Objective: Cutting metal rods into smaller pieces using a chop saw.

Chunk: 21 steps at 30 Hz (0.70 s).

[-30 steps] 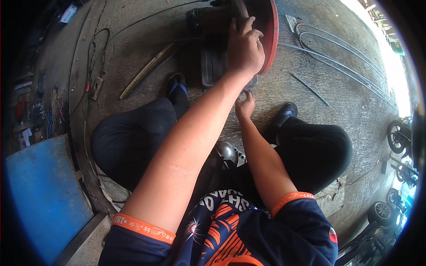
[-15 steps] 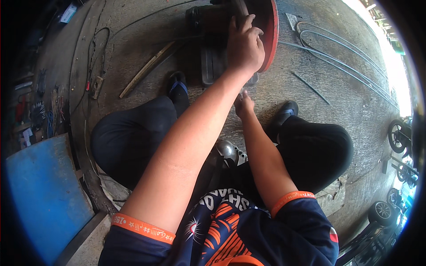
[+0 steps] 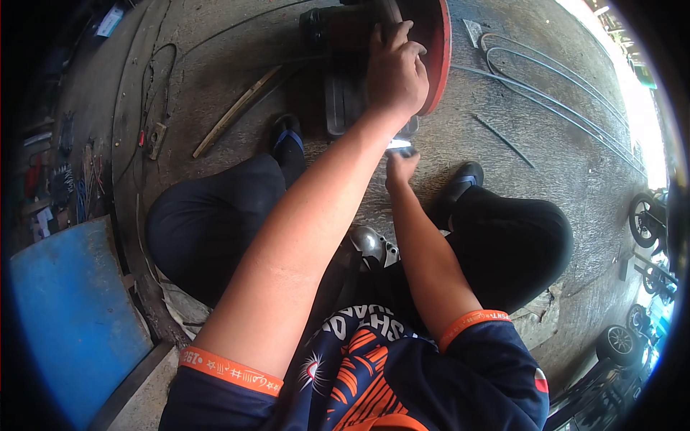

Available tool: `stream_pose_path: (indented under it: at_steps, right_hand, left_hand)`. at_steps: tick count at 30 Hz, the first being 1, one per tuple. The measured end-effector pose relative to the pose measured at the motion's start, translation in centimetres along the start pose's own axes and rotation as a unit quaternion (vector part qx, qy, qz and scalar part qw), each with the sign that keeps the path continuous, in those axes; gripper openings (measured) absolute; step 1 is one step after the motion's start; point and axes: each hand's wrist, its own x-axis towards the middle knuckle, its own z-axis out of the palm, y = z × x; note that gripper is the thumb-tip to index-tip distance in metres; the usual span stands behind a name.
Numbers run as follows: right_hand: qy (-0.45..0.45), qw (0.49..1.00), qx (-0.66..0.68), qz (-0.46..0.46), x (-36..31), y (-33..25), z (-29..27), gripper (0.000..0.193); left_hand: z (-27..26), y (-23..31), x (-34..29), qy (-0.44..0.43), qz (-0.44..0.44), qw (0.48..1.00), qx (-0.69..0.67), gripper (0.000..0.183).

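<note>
My left hand [image 3: 397,79] reaches far forward, its fingers wrapped round the dark handle [image 3: 389,11] of a cut-off saw. The saw's round red guard [image 3: 437,72] stands just right of that hand, and its dark motor [image 3: 323,30] lies to the left. Below, the grey base [image 3: 335,108] rests on the floor. Close to the base's near edge is my right hand [image 3: 401,169], fingers closed on a small flat piece [image 3: 403,149], part bright and shiny, part dark. My left forearm hides some of it, and its kind cannot be made out.
A wooden strip [image 3: 237,111] lies left of the saw. Long bent rods [image 3: 560,100] and a short thin rod [image 3: 503,140] lie to the right. A cable [image 3: 172,79] runs along the left. A shiny rounded metal part [image 3: 368,243] sits between my legs; a blue panel [image 3: 75,302] is at lower left.
A bright, flat piece has come into sight at my right hand's fingers, which have turned slightly beside the base. My left hand stays on the saw handle.
</note>
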Motion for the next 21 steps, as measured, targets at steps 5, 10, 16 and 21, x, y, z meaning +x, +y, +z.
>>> stream_pose_path:
  at_steps: [5,10,16,21]
  right_hand:
    - [0.001,0.886,-0.357,-0.296,-1.9,-0.4,-0.3,0.060]
    - [-0.044,0.918,0.256,0.299,0.3,-1.5,-0.5,0.050]
    - [0.025,0.941,-0.237,-0.241,-1.5,-0.6,-0.5,0.056]
    - [0.029,0.919,0.299,0.255,0.6,-1.9,0.1,0.049]
  left_hand:
    - [0.0,0.0,0.0,0.004,0.003,1.000,0.004,0.012]
    - [-0.1,0.1,0.0,0.009,0.013,1.000,0.003,0.012]
    - [0.0,-0.1,0.1,-0.001,0.006,1.000,-0.023,0.011]
    - [0.0,-0.1,0.0,-0.010,0.002,1.000,-0.024,0.011]
